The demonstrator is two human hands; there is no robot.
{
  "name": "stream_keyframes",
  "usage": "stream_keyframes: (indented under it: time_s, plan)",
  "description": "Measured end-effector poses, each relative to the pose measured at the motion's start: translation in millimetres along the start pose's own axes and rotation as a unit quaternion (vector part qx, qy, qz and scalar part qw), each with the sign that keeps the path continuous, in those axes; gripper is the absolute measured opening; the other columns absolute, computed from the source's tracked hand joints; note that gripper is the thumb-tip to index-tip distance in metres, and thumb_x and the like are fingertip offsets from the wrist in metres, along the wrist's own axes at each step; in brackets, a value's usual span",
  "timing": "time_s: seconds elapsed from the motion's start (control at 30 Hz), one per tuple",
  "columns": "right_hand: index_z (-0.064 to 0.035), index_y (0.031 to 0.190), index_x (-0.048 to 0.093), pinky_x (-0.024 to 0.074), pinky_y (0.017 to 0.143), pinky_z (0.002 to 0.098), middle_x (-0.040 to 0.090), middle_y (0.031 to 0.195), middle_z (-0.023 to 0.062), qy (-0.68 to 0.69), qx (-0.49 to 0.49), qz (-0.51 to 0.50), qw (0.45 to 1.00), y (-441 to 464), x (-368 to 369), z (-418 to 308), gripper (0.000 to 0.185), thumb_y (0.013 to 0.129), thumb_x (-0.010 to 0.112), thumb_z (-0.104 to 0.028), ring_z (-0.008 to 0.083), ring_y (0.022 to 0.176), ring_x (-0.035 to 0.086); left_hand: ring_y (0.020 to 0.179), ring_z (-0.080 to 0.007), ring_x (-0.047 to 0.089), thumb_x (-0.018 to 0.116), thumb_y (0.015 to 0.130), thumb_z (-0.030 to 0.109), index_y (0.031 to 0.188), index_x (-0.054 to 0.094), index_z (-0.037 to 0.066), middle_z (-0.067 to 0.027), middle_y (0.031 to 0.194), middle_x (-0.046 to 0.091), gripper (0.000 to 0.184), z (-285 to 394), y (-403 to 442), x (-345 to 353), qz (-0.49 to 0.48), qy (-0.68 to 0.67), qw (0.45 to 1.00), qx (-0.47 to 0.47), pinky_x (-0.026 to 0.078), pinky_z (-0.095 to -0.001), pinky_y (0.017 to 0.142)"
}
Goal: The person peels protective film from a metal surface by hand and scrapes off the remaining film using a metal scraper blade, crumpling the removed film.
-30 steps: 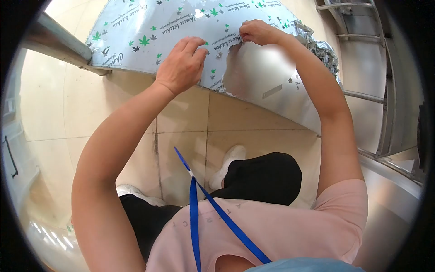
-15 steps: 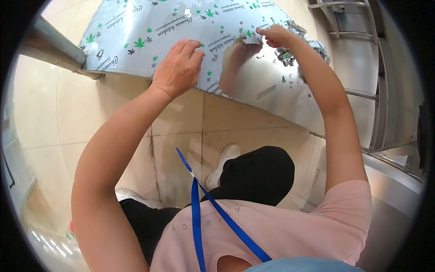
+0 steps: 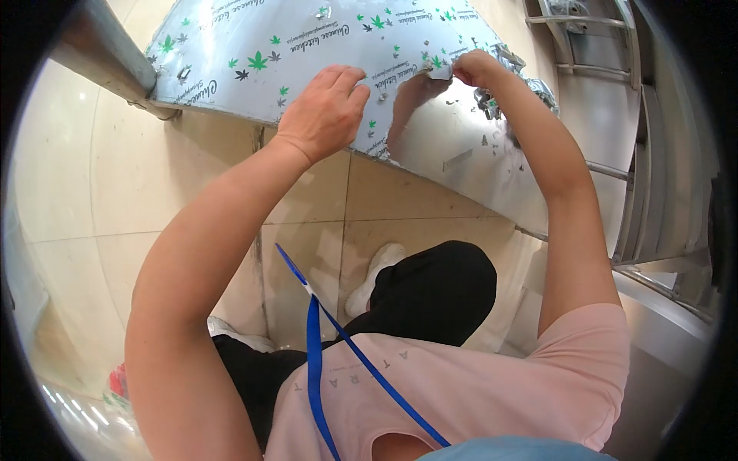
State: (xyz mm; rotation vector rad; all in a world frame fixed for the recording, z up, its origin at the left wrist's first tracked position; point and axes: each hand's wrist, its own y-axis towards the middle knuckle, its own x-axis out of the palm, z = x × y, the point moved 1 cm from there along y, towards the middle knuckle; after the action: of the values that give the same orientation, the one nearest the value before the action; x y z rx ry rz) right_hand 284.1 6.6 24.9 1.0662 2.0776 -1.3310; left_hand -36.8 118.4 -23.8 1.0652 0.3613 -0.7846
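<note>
A metal panel has a printed protective film with green leaves over its left and far part; the near right part is bare and shiny. My left hand rests on the film near the front edge, fingers bent and slightly apart, with nothing visible in it. At the film's torn edge, my right hand is closed in a pinch on the film. Crumpled film scraps lie at the panel's right edge, partly behind my right forearm, and small bits dot the bare metal.
A round metal post stands at the upper left. Metal racks with rails line the right side. Below the panel are floor tiles, my shoes and my knee. A blue lanyard hangs from my neck.
My right hand has moved right along the torn edge, pointing a finger half a second ago and now pinching. More bare metal and scraps show beside it. My left hand stays on the film.
</note>
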Motion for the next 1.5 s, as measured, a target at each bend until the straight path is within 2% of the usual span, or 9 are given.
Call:
stream_keyframes:
  time_s: [0.17, 0.33, 0.5, 0.73, 0.97, 1.2, 1.33, 1.37, 1.5]
  plan:
    - [-0.0002, 0.08, 0.053, 0.0483, 0.049, 0.0203, 0.054, 0.063, 0.0035, 0.149, 0.016, -0.067, 0.987, -1.8, -6.9, 16.6, 0.023, 0.084, 0.063, -0.021, 0.0111, 0.053, 0.054, 0.102, -0.0271, 0.05, 0.054, 0.072, 0.004, 0.086, 0.055, 0.003, -0.011, 0.105, 0.054, 0.014, -0.6, -1.9, 1.1, -0.002, -0.001, 1.0, -0.005, 0.042, -0.035, 0.091]
    - [0.0042, 0.084, 0.05, 0.0454, 0.043, 0.0207, 0.049, 0.061, 0.004, -0.062, -0.006, 0.065, 0.996, -19.8, -3.8, 22.0, 0.056, 0.077, 0.066, -0.049, 0.01, 0.049, 0.048, 0.102, -0.0271, 0.05, 0.055, 0.072, 0.004, 0.085, 0.055, 0.003, -0.0113, 0.105, 0.054, 0.013, -0.5, -0.8, 1.8, -0.013, 0.003, 1.0, -0.008, 0.042, -0.0353, 0.091]
    - [0.0028, 0.083, 0.056, 0.048, 0.046, 0.0206, 0.053, 0.066, 0.0039, 0.034, 0.0, -0.073, 0.997, 13.6, -4.9, 38.9, 0.024, 0.086, 0.062, -0.02, 0.0113, 0.052, 0.051, 0.102, -0.0272, 0.05, 0.055, 0.072, 0.004, 0.085, 0.055, 0.003, -0.0116, 0.105, 0.054, 0.013, 0.2, -1.2, 0.2, -0.006, 0.001, 1.0, -0.005, 0.042, -0.0353, 0.091]
    - [-0.0011, 0.07, 0.052, 0.0485, 0.042, 0.0234, 0.051, 0.059, 0.0059, 0.082, 0.095, 0.008, 0.992, 14.0, 10.3, 1.0, 0.013, 0.083, 0.057, -0.002, 0.0134, 0.048, 0.053, 0.102, -0.0271, 0.05, 0.055, 0.071, 0.004, 0.084, 0.055, 0.003, -0.0118, 0.106, 0.054, 0.013, -0.3, -0.7, 1.6, -0.001, 0.0, 1.0, -0.002, 0.042, -0.0355, 0.091]
    - [0.0004, 0.076, 0.052, 0.0502, 0.045, 0.0225, 0.055, 0.065, 0.0069, 0.128, 0.059, 0.026, 0.99, -3.1, 1.3, -5.3, 0.011, 0.085, 0.054, -0.005, 0.0154, 0.05, 0.055, 0.102, -0.0274, 0.05, 0.055, 0.071, 0.005, 0.084, 0.055, 0.003, -0.0127, 0.105, 0.053, 0.013, -1.9, -3.1, 3.4, -0.007, -0.007, 1.0, -0.002, 0.041, -0.0356, 0.092]
    - [0.0042, 0.076, 0.05, 0.0438, 0.039, 0.0224, 0.047, 0.055, 0.0064, 0.048, 0.018, 0.123, 0.991, -38.9, -13.5, 7.4, 0.051, 0.091, 0.045, -0.044, 0.0135, 0.041, 0.045, 0.101, -0.0278, 0.05, 0.055, 0.073, 0.005, 0.085, 0.056, 0.002, -0.0125, 0.103, 0.054, 0.012, -0.2, -0.2, 0.9, -0.01, 0.002, 1.0, -0.004, 0.042, -0.0351, 0.09]
    - [-0.002, 0.072, 0.05, 0.0396, 0.038, 0.0192, 0.05, 0.057, 0.0033, -0.006, 0.038, 0.02, 0.999, -29.9, 10.2, 15.5, 0.059, 0.076, 0.06, -0.06, 0.0091, 0.042, 0.046, 0.1, -0.0285, 0.051, 0.057, 0.076, 0.006, 0.089, 0.056, 0.001, -0.0117, 0.104, 0.054, 0.014, -0.9, 0.5, -1.1, -0.005, 0.0, 1.0, 0.001, 0.044, -0.035, 0.086]
    - [-0.004, 0.072, 0.052, 0.0393, 0.037, 0.018, 0.05, 0.056, 0.0019, -0.082, 0.013, 0.036, 0.996, -22.1, 12.9, 15.6, 0.048, 0.08, 0.061, -0.05, 0.0075, 0.042, 0.046, 0.1, -0.0286, 0.051, 0.057, 0.076, 0.007, 0.089, 0.056, 0.001, -0.0117, 0.104, 0.054, 0.014, -1.5, -1.2, -1.6, -0.006, -0.004, 1.0, -0.001, 0.044, -0.0351, 0.087]
    - [-0.0043, 0.076, 0.055, 0.0396, 0.036, 0.0177, 0.053, 0.057, 0.0025, -0.007, 0.004, 0.013, 1.0, 1.5, 10.7, 15.4, 0.022, 0.088, 0.057, -0.023, 0.0072, 0.042, 0.048, 0.102, -0.0279, 0.05, 0.054, 0.071, 0.005, 0.082, 0.057, 0.003, -0.0128, 0.103, 0.054, 0.012, -1.3, -1.1, 1.3, -0.003, -0.005, 1.0, -0.008, 0.041, -0.0359, 0.092]
